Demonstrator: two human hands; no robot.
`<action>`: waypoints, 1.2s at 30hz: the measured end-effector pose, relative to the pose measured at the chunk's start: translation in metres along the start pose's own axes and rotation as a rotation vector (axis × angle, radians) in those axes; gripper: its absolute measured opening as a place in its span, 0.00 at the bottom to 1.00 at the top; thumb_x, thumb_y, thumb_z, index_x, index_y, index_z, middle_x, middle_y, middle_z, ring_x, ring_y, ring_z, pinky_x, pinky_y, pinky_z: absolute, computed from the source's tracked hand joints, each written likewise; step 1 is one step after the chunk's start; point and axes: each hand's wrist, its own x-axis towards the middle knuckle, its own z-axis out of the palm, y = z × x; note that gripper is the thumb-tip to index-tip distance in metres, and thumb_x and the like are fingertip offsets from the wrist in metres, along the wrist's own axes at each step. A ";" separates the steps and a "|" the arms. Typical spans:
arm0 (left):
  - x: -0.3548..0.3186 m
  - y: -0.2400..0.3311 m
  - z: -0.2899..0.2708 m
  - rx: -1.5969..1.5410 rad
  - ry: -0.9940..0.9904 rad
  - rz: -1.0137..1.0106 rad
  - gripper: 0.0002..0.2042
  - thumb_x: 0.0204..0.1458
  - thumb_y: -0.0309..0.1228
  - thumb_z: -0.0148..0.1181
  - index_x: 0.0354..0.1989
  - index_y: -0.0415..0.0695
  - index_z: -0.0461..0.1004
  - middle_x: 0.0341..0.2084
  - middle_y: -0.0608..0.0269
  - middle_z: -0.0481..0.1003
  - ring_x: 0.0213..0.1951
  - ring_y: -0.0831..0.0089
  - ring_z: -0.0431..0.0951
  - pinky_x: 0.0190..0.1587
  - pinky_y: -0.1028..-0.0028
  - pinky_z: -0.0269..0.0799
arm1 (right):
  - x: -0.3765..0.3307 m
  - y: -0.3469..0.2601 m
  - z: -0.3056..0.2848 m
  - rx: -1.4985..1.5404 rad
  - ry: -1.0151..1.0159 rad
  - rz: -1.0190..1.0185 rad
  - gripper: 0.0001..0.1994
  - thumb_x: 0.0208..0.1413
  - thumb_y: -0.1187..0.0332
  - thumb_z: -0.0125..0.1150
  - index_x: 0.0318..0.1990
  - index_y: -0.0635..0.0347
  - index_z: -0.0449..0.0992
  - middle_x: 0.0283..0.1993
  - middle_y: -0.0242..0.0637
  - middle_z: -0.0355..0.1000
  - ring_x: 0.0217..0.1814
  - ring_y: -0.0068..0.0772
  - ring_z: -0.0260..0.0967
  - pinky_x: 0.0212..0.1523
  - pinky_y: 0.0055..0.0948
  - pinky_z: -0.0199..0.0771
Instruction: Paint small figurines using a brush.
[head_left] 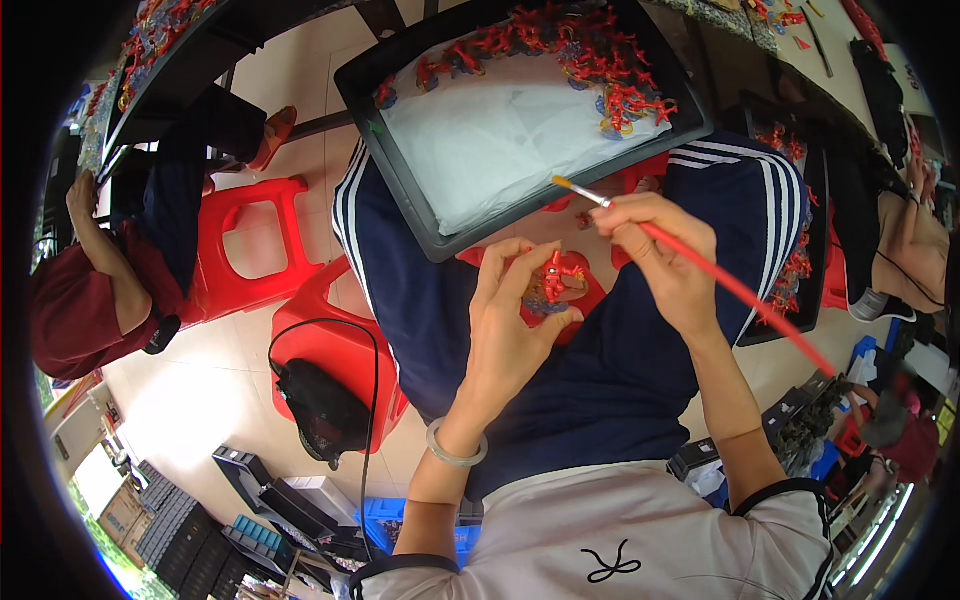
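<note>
My left hand (512,330) is closed around a small red figurine (556,276) with a bluish, see-through base, held above my lap between thumb and fingers. In my right hand (662,255) is a paintbrush (740,290) with a long red handle, gripped like a pen. Its bristle tip points up and left, near the front rim of the tray and apart from the figurine. Just beyond my hands a black tray (425,215), lined with white paper (490,150), rests tilted over my knees. Many similar red figurines (610,75) crowd its far and right sides.
Red plastic stools (255,240) stand to my left, one with a black bag (318,405) on it. A person in a maroon shirt (95,290) sits at the far left. Another tray of red figurines (795,265) lies to my right, near another person's arm (912,240).
</note>
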 end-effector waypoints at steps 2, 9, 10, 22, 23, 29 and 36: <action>0.001 0.000 0.002 0.097 0.071 0.055 0.33 0.30 0.15 0.71 0.53 0.37 0.70 0.46 0.56 0.65 0.42 0.63 0.76 0.42 0.71 0.76 | -0.014 0.000 0.012 0.226 -0.058 0.207 0.06 0.51 0.81 0.62 0.36 0.68 0.75 0.39 0.39 0.75 0.42 0.23 0.73 0.44 0.20 0.74; 0.005 0.006 0.010 -0.349 0.119 0.093 0.40 0.38 0.16 0.70 0.63 0.40 0.59 0.53 0.55 0.66 0.48 0.68 0.75 0.46 0.72 0.76 | -0.025 0.013 0.023 0.381 0.023 0.134 0.05 0.52 0.85 0.59 0.34 0.68 0.71 0.41 0.42 0.73 0.44 0.26 0.74 0.47 0.24 0.77; 0.005 0.005 0.011 -0.634 0.109 0.056 0.38 0.41 0.18 0.69 0.64 0.39 0.57 0.54 0.52 0.67 0.47 0.65 0.76 0.48 0.69 0.76 | -0.024 0.014 0.023 0.369 0.025 0.093 0.05 0.52 0.85 0.58 0.34 0.67 0.71 0.41 0.42 0.73 0.44 0.27 0.74 0.47 0.25 0.77; -0.005 -0.010 0.003 -0.804 -0.084 -0.123 0.22 0.52 0.22 0.62 0.54 0.31 0.64 0.42 0.50 0.76 0.42 0.66 0.79 0.46 0.71 0.76 | -0.020 0.002 -0.001 0.329 0.029 -0.007 0.13 0.56 0.66 0.61 0.40 0.70 0.76 0.34 0.38 0.74 0.36 0.23 0.72 0.38 0.19 0.72; -0.006 -0.009 0.003 -0.804 -0.087 -0.123 0.22 0.52 0.22 0.62 0.54 0.31 0.64 0.42 0.50 0.76 0.42 0.66 0.79 0.46 0.71 0.76 | -0.018 -0.005 0.000 0.290 0.000 -0.056 0.13 0.55 0.64 0.63 0.36 0.69 0.78 0.32 0.37 0.74 0.31 0.22 0.69 0.33 0.18 0.68; -0.008 -0.001 0.006 -0.626 -0.010 -0.115 0.21 0.49 0.19 0.64 0.52 0.31 0.67 0.39 0.52 0.78 0.40 0.69 0.80 0.44 0.73 0.76 | -0.008 -0.011 -0.002 -0.120 0.007 -0.217 0.03 0.50 0.74 0.63 0.32 0.63 0.79 0.28 0.35 0.75 0.28 0.25 0.68 0.28 0.21 0.66; -0.010 0.001 0.002 -0.356 0.091 -0.115 0.20 0.47 0.19 0.65 0.50 0.31 0.69 0.37 0.54 0.80 0.39 0.72 0.80 0.43 0.76 0.75 | 0.001 -0.013 -0.012 -0.560 0.081 -0.427 0.02 0.50 0.78 0.58 0.29 0.63 0.77 0.25 0.35 0.72 0.28 0.30 0.67 0.34 0.26 0.64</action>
